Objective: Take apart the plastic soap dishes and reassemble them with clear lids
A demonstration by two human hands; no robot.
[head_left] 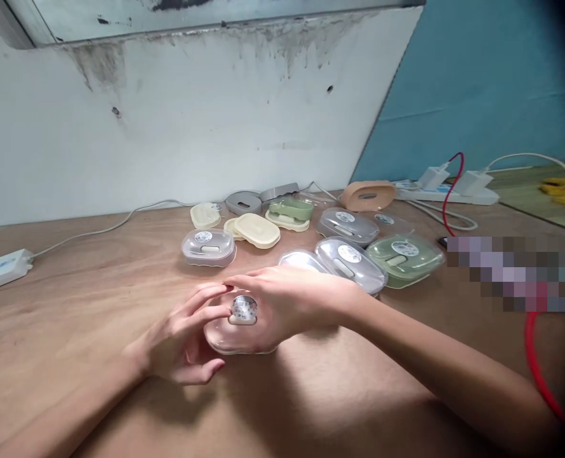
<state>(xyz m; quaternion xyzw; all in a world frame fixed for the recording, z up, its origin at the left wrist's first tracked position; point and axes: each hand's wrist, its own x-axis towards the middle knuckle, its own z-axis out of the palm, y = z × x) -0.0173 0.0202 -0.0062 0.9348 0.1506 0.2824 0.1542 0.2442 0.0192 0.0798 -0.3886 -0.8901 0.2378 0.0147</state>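
Between my hands on the tabletop is an oval pinkish soap box (235, 337) with a clear lid, a round patterned sticker and a pale slot-shaped piece. My right hand (292, 305) reaches over from the right, closed around its right and far sides. At the left end, my left hand (182, 337) curls about it, fingertips on the lid and thumb low at the near side. Both hands hide much of its rim. Just beyond stands a grey soap box (209, 248) with a clear lid. Another clear lid (304, 261) is partly hidden behind my right hand.
Grey lidded boxes (352, 261) and a green one (406, 261) stand at right. Cream pieces (258, 230), grey bases (244, 202) and an orange base (368, 196) lie near the wall. Power strips (478, 196) with cables (111, 232) sit on both sides. A red cable (535, 362) runs right.
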